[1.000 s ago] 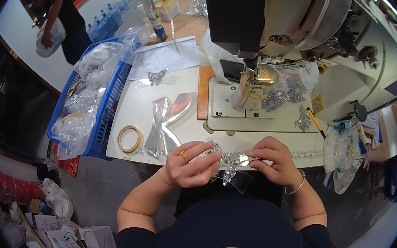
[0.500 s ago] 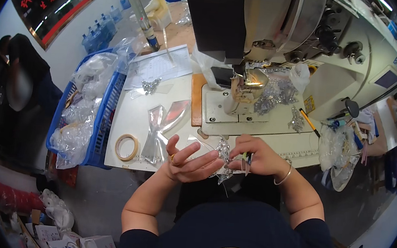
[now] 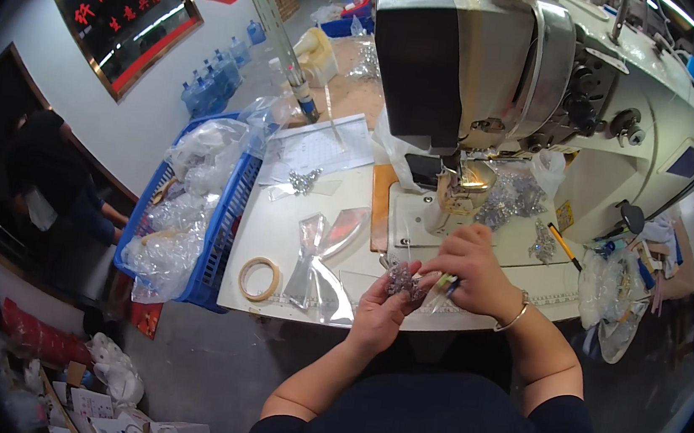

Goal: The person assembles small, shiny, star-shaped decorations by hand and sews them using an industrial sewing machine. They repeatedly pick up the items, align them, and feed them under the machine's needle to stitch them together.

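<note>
Over the front edge of the white table (image 3: 274, 230), before the sewing machine (image 3: 506, 73), the left hand (image 3: 380, 311) pinches a silvery beaded piece (image 3: 400, 280) between thumb and fingers, closed firmly on it. Just beside it, the right hand (image 3: 474, 274) curls its fingers round a small tool (image 3: 446, 283) showing yellow-green, mostly hidden; whether these fingers also touch the beaded piece, I cannot tell. To the left lie clear plastic pieces (image 3: 307, 255) and a tape roll (image 3: 243, 283), near a blue basket (image 3: 214, 253); to the right, an orange pen (image 3: 562, 243) rests beside a glittering cluster (image 3: 542, 244)
</note>
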{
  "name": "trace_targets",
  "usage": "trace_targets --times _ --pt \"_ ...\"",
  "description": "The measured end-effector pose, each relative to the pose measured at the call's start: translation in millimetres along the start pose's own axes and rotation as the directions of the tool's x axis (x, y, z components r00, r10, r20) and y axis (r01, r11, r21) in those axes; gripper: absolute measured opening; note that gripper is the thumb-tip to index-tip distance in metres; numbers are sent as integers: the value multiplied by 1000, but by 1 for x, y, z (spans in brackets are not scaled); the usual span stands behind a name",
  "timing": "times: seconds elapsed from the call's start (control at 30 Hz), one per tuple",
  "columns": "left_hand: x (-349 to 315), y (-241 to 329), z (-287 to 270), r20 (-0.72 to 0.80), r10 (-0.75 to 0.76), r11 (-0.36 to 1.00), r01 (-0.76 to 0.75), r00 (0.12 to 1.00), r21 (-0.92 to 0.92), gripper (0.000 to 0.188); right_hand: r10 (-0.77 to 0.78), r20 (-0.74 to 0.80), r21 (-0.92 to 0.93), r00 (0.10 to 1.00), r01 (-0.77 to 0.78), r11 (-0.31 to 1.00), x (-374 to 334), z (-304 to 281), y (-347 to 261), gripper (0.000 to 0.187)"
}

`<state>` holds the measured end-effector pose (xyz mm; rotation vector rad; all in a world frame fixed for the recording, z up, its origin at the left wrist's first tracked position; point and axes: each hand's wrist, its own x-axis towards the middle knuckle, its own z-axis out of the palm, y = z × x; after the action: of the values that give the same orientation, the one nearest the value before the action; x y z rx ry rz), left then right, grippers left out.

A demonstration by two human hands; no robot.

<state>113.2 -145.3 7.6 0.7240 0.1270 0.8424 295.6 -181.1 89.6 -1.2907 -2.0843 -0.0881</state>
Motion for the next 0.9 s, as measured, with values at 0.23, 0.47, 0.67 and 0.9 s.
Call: trace_targets --times 0.23,0.47,0.67,0.9 --pt "9 -24 -13 -34 65 998 -65 997 -1 49 256 -150 286 955 -205 936 -3 10 -4 30" --pt "13 -30 0 -123 27 999 -24 992 28 46 305 -30 309 952 -281 909 11 14 -3 27" --pt "13 -27 4 -29 14 1000 -14 999 12 40 387 80 419 919 -383 823 17 22 10 21" --pt "15 -21 7 -94 -130 973 109 987 -203 42 462 149 442 874 -477 760 16 22 13 25"
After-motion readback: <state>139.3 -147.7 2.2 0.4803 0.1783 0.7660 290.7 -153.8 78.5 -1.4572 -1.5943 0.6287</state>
